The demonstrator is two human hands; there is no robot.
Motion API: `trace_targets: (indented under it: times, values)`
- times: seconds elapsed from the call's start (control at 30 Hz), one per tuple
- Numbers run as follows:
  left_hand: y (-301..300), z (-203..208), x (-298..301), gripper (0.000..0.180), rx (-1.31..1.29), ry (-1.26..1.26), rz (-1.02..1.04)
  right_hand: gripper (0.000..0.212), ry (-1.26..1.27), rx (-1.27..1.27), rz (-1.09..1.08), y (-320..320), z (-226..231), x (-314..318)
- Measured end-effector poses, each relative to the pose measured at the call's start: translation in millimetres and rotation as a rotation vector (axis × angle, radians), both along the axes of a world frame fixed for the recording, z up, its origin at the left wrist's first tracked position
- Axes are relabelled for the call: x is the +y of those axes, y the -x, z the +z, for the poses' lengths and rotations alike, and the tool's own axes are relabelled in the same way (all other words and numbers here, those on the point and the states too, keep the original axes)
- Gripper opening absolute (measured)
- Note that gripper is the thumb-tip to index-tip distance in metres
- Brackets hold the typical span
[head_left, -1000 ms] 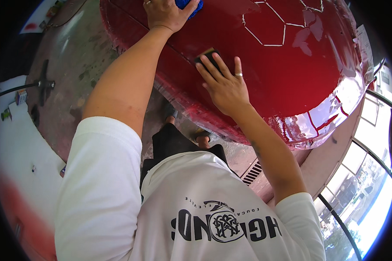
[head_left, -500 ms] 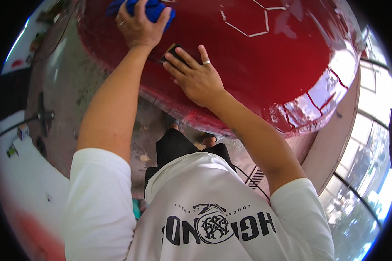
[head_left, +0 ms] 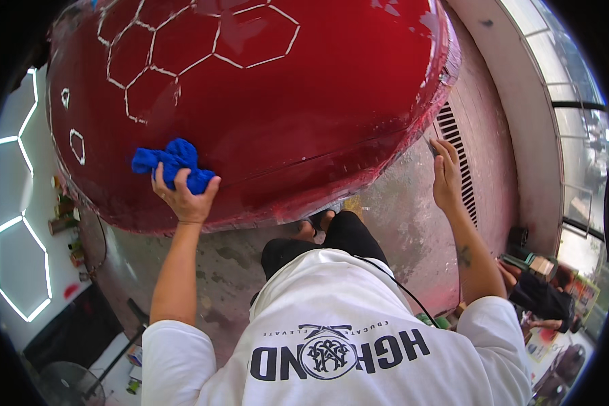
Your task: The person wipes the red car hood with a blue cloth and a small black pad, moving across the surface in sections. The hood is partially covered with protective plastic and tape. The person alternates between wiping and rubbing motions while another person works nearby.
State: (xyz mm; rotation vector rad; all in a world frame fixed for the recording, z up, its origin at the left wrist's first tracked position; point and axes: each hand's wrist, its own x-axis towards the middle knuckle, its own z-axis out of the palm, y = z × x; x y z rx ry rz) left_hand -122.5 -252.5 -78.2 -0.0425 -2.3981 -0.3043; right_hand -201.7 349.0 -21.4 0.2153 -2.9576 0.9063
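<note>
A large, glossy red vehicle body panel (head_left: 271, 135) fills the upper middle, its lower rim edged with wrinkled clear film. On its near left part lies a crumpled blue cloth (head_left: 176, 164). My left hand (head_left: 186, 197) grips that cloth from the near side, fingers bent into it and thumb to the right. Off the panel's right rim, my right hand (head_left: 446, 177) is raised in the air, seen edge-on. A small dark pad (head_left: 433, 147) shows only as a sliver at its fingertips; the rest is hidden behind the hand.
Hexagonal lights (head_left: 21, 267) glow at the left and reflect in the red panel. A floor drain grate (head_left: 460, 162) runs along the right. At the lower right is another person (head_left: 541, 294) in dark clothes. A fan (head_left: 64, 386) stands at the lower left.
My right hand has left the red panel and moved right, taking the dark pad along. My left hand and the blue cloth now appear lower in the picture; the whole view has shifted.
</note>
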Motion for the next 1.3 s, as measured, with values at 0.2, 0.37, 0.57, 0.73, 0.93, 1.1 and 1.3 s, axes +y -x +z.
trace_targets:
  times: [0.2,0.37,0.57,0.73,0.93,1.1,1.3]
  values:
    - [77.3,4.0,186.5,0.038,-0.066,0.136,-0.483,0.03,0.867,-0.281,-0.989,-143.5,-61.8,27.4]
    - [189.3,24.9,343.7,0.022,-0.079,0.137,-0.798,0.044,1.037,-0.22,-0.998,-171.1,-79.5,82.4]
    - [297.9,61.7,392.3,0.02,-0.13,0.202,-0.65,0.031,0.835,-0.065,-1.048,-149.1,-38.4,99.2]
    - [281.0,73.0,307.3,0.025,-0.122,0.26,-0.627,0.046,0.589,-0.254,-1.386,-219.1,-117.8,153.1]
    - [259.0,87.3,154.3,0.029,-0.081,0.259,-0.49,0.038,0.661,-0.181,-1.447,-200.5,-133.1,71.8]
    - [253.0,89.4,23.9,0.032,0.053,0.246,-0.439,0.018,1.02,0.002,-1.26,-160.9,-85.0,-66.4]
    - [269.0,98.6,-118.2,0.034,0.081,0.25,-0.306,0.044,1.653,-0.085,-1.172,-125.8,-70.6,-231.6]
